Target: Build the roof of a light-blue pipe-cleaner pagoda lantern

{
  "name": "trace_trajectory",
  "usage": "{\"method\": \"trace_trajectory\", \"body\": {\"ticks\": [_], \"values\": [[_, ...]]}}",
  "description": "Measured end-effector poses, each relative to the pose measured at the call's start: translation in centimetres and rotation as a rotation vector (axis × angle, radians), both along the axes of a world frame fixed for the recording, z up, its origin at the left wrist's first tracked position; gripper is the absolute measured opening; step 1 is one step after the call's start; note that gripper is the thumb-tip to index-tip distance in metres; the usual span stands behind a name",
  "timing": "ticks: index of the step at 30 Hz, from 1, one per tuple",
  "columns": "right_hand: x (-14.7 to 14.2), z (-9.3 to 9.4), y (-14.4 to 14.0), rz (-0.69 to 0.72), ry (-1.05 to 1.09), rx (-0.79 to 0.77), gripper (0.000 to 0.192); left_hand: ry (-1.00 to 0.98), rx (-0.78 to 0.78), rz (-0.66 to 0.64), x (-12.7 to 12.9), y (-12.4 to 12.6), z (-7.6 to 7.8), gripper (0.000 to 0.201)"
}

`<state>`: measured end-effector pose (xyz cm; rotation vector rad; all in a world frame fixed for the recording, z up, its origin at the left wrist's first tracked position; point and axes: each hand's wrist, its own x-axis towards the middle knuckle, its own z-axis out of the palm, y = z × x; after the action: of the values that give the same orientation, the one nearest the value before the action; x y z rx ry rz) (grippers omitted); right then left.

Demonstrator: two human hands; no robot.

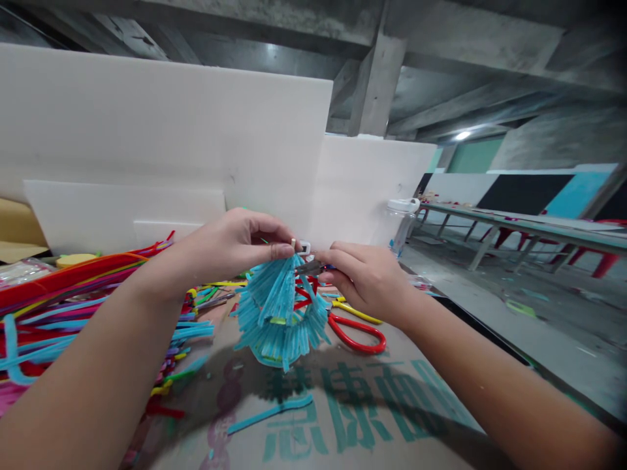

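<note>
My left hand (235, 245) pinches the top of a light blue pipe-cleaner tassel (279, 313) that hangs above the cardboard. A small white loop (304, 247) sticks up at its top. My right hand (365, 277) grips a small metal tool (309, 266), its tip touching the tassel's top just under the loop. Red-handled scissors (355, 333) lie on the cardboard behind the tassel, under my right hand.
A heap of coloured pipe cleaners (73, 307) lies at the left. The work surface is brown cardboard (372, 418) with green print, and one loose blue pipe cleaner (269, 413) lies on it. White boards (161, 130) stand behind. A plastic bottle (402, 225) stands at right.
</note>
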<state>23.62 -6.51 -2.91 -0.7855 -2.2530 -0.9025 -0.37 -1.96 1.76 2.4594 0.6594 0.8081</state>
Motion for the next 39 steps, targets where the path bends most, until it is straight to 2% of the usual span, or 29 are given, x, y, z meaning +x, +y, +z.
{"method": "trace_trajectory", "body": {"ticks": [13, 22, 29, 39], "values": [[-0.08, 0.04, -0.09, 0.018, 0.005, -0.036, 0.032, -0.006, 0.024, -0.037, 0.13, 0.22, -0.17, 0.015], [0.12, 0.45, -0.13, 0.01, -0.024, 0.014, 0.036, -0.016, -0.001, -0.048, 0.11, 0.08, -0.15, 0.014], [-0.07, 0.39, -0.28, 0.011, -0.04, 0.032, 0.034, -0.006, 0.044, -0.052, 0.23, 0.04, -0.17, 0.014], [0.03, 0.3, -0.09, 0.017, -0.021, 0.069, 0.032, -0.03, 0.022, -0.053, 0.27, -0.07, -0.14, 0.013]]}}
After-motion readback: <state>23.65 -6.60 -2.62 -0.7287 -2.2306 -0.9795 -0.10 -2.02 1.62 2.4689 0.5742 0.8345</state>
